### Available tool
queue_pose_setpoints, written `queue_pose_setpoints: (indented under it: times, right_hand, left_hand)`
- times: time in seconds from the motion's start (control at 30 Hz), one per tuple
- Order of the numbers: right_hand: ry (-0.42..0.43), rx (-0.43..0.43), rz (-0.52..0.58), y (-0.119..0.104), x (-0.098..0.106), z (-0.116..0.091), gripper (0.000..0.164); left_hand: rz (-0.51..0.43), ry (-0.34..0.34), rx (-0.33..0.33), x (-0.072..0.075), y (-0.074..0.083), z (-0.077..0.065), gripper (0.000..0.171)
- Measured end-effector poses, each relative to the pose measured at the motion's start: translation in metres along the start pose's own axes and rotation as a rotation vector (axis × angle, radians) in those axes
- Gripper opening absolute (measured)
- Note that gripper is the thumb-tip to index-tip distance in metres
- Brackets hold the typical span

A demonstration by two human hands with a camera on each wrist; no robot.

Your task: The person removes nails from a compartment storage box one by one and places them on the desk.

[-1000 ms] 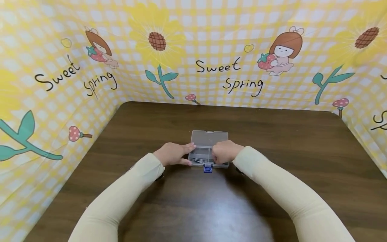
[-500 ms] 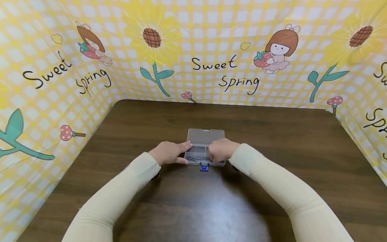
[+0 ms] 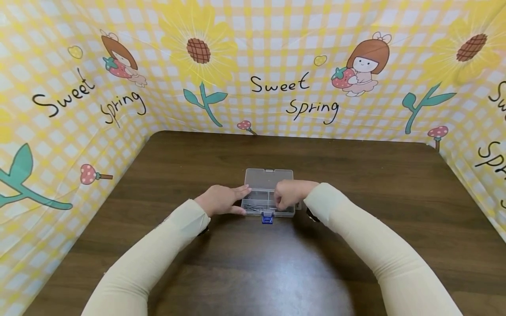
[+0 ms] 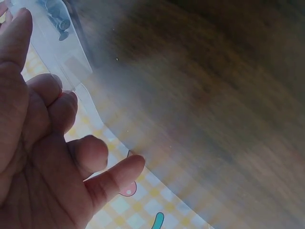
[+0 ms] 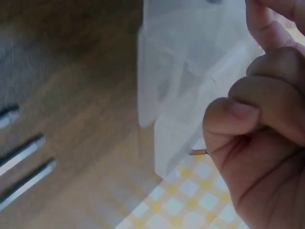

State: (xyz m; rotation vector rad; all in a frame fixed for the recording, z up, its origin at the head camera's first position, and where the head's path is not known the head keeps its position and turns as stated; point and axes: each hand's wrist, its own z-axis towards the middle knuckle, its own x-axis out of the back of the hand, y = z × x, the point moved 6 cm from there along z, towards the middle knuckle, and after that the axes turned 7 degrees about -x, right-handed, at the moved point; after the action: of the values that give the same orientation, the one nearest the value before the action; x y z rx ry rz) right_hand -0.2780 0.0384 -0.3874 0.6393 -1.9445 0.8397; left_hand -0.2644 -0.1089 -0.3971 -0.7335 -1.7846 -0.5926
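Note:
A clear plastic compartment box [image 3: 254, 196] stands on the table, its lid [image 3: 262, 177] tipped back and a blue latch [image 3: 267, 218] hanging at its front. Thin metal pieces resembling nails or screws [image 3: 254, 207] lie in the front left compartment. My left hand [image 3: 221, 199] rests against the box's left side, index finger and thumb extended. Over the right compartments is my right hand [image 3: 290, 193], its fingers curled and the fingertips reaching down inside. Whether they pinch anything is hidden. Dark small fasteners [image 4: 59, 21] show through the box wall in the left wrist view.
The box stands on a dark wooden table [image 3: 221, 158]. Yellow checked cloth [image 3: 284, 66] walls off its back and sides. In the right wrist view, pale bar shapes [image 5: 26, 157] cross the left edge; I cannot tell whether they are objects or reflections.
The head view has shifted slightly. My right wrist has turned and moved a little right, while its fingertips stay over the box. My left hand keeps its place on the box.

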Motion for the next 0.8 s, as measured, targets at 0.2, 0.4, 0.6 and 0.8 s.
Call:
queue_pose_setpoints:
  times: [0.2,0.4,0.6,0.8]
  right_hand:
    - [-0.002,-0.060,0.071,0.006,0.007,-0.006,0.029]
    - [-0.010,-0.079,0.056,0.010,0.007,-0.015,0.025]
    - [0.006,-0.078,0.025,0.018,0.007,-0.027,0.019]
    - [0.019,-0.099,0.062,0.028,0.002,-0.038,0.020]
  left_hand:
    - [-0.016,-0.002,-0.003,0.001,0.001,-0.001,0.075]
    - [-0.015,-0.001,-0.012,-0.001,0.001,-0.001,0.075]
    - [-0.006,0.000,-0.025,0.000,0.001,0.000,0.075]
    - [-0.003,-0.009,-0.010,0.001,0.002,0.000,0.075]
